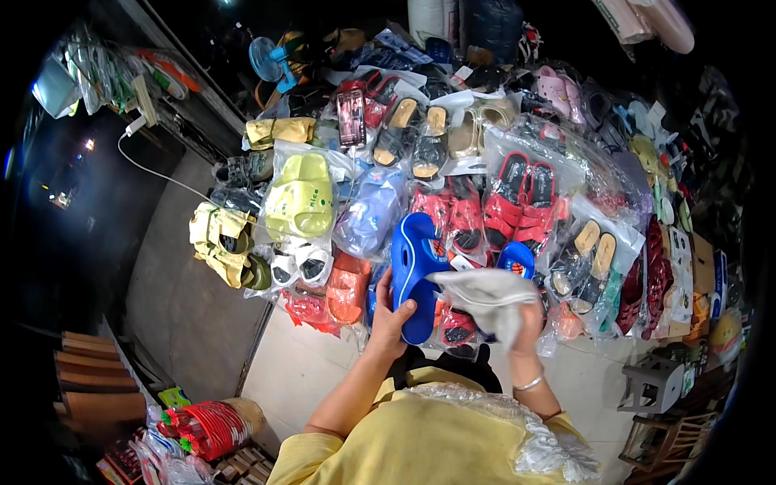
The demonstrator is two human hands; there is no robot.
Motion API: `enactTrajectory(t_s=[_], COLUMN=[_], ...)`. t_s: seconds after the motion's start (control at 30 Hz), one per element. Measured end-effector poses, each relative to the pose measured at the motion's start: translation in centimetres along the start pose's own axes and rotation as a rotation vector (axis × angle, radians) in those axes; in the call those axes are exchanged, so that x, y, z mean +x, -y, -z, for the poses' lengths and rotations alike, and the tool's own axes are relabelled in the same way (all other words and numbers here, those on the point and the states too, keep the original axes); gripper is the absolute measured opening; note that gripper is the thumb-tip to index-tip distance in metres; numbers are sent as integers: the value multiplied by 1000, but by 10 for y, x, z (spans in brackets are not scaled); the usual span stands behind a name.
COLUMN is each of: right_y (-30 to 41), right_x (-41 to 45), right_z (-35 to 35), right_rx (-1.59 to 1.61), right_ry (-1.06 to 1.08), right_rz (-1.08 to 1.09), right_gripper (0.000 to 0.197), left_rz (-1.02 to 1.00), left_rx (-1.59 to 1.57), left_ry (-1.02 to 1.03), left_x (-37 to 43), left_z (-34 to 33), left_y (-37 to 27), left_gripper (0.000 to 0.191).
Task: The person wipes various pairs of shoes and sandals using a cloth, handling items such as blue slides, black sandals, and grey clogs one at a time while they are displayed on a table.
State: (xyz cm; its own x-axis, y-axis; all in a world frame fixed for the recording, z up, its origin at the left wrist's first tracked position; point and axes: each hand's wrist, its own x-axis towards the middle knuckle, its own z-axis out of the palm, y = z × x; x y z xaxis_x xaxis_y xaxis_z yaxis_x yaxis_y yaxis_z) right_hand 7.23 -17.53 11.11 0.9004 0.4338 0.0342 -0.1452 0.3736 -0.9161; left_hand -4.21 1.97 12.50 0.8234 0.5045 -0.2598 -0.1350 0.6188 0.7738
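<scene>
My left hand [390, 321] grips a blue slide sandal [412, 267] by its side, the thumb across its lower part. A pale grey cloth [494, 297], partly blurred, hangs from my right hand [528, 324], its left end close to the sandal; whether they touch I cannot tell. Behind the cloth shows part of another blue sandal [516, 259]. Around them lie bagged red-and-black sandals [524, 200], a bagged lavender-blue pair [376, 209], lime-green slides [302, 197] and orange slides [348, 288].
Bagged footwear covers the display. A smartphone [350, 118] with a lit screen and a white cable lies among it; a blue fan [270, 59] stands behind. A grey plastic stool [652, 383] and a wooden chair [664, 439] are at lower right, a red bundle [209, 427] at lower left.
</scene>
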Motion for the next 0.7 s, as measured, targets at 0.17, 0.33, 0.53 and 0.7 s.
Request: enactTrajectory(t_s=[0.17, 0.33, 0.53, 0.7], right_y=[63, 14, -29, -26], right_x=[3, 15, 61, 58], right_z=[-10, -42, -47, -59], right_rx=[-42, -514, -209, -199], right_ry=[-112, 104, -55, -13], right_rz=[322, 366, 59, 12], right_gripper=[48, 43, 29, 19], left_rz=[-50, -23, -19, -9], left_rx=[-72, 208, 432, 345], left_ry=[-35, -55, 155, 137], left_x=[6, -7, -34, -35], left_z=[17, 6, 7, 20], left_y=[-3, 9, 21, 18], left_gripper=[79, 74, 74, 67])
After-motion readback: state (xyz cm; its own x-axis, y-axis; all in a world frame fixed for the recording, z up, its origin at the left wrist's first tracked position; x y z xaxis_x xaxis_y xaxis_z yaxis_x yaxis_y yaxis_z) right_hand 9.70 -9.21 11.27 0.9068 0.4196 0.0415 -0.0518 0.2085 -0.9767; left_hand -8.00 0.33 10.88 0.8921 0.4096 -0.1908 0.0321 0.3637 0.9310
